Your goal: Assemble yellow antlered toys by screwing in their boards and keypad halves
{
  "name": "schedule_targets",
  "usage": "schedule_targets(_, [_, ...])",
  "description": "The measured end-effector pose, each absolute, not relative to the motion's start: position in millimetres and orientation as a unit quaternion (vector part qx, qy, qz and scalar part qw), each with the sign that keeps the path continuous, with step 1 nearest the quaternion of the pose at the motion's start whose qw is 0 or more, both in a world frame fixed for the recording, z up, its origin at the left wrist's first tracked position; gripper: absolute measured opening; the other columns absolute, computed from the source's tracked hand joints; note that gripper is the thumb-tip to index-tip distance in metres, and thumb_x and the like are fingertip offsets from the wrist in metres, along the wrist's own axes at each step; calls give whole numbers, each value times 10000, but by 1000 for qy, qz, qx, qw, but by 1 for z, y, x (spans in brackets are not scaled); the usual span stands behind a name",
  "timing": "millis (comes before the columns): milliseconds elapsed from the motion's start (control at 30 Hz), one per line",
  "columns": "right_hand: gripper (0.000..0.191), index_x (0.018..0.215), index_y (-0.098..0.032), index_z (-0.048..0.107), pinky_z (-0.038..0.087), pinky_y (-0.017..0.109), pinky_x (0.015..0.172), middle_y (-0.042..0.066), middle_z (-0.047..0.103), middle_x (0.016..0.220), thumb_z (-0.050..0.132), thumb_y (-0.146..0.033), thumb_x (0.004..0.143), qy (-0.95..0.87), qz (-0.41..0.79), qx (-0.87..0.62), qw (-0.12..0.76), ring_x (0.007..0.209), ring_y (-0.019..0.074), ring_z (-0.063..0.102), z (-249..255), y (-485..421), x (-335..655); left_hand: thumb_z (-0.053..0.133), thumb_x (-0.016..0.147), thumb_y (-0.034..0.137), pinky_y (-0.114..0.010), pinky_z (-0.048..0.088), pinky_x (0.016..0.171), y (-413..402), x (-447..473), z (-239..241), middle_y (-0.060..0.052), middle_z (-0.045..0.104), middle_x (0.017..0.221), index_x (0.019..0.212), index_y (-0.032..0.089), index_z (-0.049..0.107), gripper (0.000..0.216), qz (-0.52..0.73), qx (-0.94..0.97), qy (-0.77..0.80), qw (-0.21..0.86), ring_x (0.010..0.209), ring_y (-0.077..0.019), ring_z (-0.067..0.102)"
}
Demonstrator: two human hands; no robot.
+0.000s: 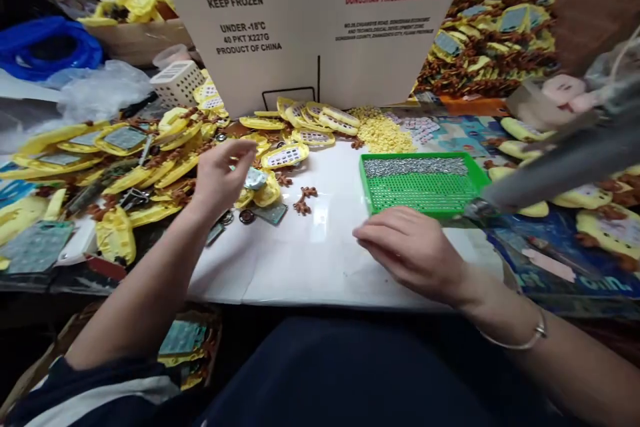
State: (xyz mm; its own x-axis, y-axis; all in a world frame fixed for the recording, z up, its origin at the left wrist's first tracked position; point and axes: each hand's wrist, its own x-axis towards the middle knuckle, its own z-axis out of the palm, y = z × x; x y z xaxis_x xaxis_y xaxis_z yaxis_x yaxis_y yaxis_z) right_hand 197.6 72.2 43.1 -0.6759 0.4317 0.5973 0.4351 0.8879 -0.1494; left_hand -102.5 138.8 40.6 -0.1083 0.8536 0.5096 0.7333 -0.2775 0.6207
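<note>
My left hand (pixel 220 173) hovers over the left side of the white table top (pixel 310 260), fingers loosely curled and apart, above a small grey-green round part (pixel 256 178) and yellow toy calculator shells (pixel 283 157). It grips nothing that I can see. My right hand (pixel 405 247) lies palm down on the table just in front of a green perforated tray (pixel 425 192); its fingers are stretched out flat and hold nothing. A strip of small silver screws (pixel 415 166) fills the tray's far part.
A heap of yellow shells and grey circuit boards (pixel 120 140) covers the left. A white cardboard box wall (pixel 320 33) stands behind. Yellow buttons (pixel 383 133) lie by it. More yellow toys (pixel 490 27) pile at back right. A grey tool body (pixel 565 167) juts in from the right.
</note>
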Motion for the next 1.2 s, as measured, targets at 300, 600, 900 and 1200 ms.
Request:
schedule_targets(300, [206,1026,-171,645,353,309,685,108,648,1030,469,-209,927,-908,-5,-415,65,924,218,540,38,177,74,590,768,270,-301,502,696,153,-165,47,-41,719,786,846,178,704,166,412,637,650,42,682,-160,613])
schedule_targets(600, [223,913,-151,710,299,343,658,125,665,934,500,-162,837,-907,-54,-417,12,844,230,529,39,229,71,542,824,385,-308,520,753,126,-157,36,-55,739,916,910,212,691,243,364,716,594,46,766,-185,658])
schedule_targets(900, [162,842,-171,714,312,307,601,95,697,871,560,-149,795,-907,-31,-421,9,804,216,587,40,217,112,566,802,313,-404,427,961,228,-151,37,-139,653,1161,1074,162,638,319,128,722,680,14,1128,-309,566])
schedule_targets(1200, [105,742,-182,702,418,311,671,48,700,776,608,-180,789,-865,177,-422,207,716,156,587,47,237,78,779,554,408,-475,409,984,247,-135,32,-263,529,1293,1221,66,551,783,74,697,708,86,1183,-429,512])
